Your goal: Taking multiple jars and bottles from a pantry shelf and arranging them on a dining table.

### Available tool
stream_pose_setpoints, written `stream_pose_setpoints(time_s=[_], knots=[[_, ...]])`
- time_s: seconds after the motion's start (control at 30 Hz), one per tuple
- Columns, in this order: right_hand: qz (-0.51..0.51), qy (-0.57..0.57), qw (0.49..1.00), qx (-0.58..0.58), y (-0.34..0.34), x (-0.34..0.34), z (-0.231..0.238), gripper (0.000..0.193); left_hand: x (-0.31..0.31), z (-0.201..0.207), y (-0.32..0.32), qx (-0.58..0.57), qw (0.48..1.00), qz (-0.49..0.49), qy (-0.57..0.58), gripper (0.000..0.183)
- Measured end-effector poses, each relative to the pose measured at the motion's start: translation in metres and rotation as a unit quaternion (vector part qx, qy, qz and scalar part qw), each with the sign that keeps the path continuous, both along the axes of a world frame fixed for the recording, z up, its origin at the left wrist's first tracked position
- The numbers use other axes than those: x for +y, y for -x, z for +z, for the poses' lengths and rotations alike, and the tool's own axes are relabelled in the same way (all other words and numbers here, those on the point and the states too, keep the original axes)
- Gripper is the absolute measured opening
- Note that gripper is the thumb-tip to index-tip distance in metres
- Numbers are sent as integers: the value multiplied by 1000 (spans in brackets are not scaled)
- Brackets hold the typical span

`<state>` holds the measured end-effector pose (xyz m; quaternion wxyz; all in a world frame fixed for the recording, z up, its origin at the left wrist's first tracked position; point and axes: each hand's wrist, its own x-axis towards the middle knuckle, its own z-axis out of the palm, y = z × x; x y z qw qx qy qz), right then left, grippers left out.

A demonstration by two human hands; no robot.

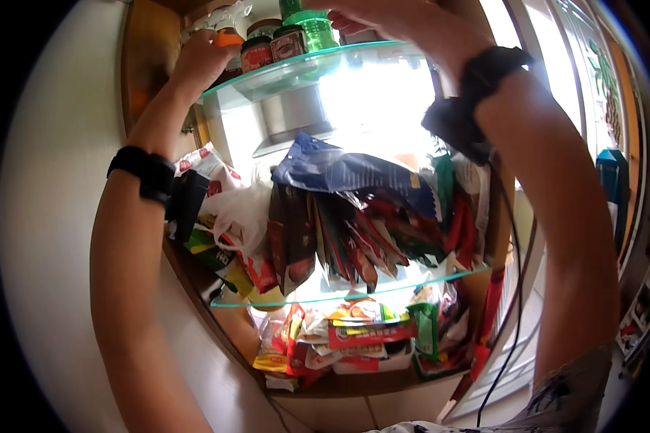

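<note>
Both my arms reach up to the top glass shelf [267,76] of a wooden cabinet. At its left end, the fingers of my left hand [201,63] close around an orange-topped container [228,37], with crinkled clear plastic above it. Beside it stand dark-lidded glass jars, one with a red label [256,55] and another with a brown label [289,43]. My right hand [383,16], partly cut off by the upper edge, has its fingers curled at the top of a green see-through plastic container [316,30]. The far side of that grip is hidden.
The middle shelf holds a blue bag [354,173] lying over several upright packets, with a white plastic bag [242,216] on their left. Snack packets [372,332] crowd the bottom compartment. A black cable [516,303] hangs from my right wrist. A white wall [58,216] stands left.
</note>
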<state>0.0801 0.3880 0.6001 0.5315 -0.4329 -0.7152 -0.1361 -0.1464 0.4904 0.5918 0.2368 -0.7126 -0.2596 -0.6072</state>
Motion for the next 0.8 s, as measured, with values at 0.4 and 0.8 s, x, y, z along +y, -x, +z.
stream_pose_setpoints(time_s=[0.4,0.8], knots=[[-127,18,979,-156,30,92,29,38,74,37,-40,102,953,-167,233,47],[122,16,974,-188,-5,143,37,10,86,30,-52,9,954,-178,242,28]])
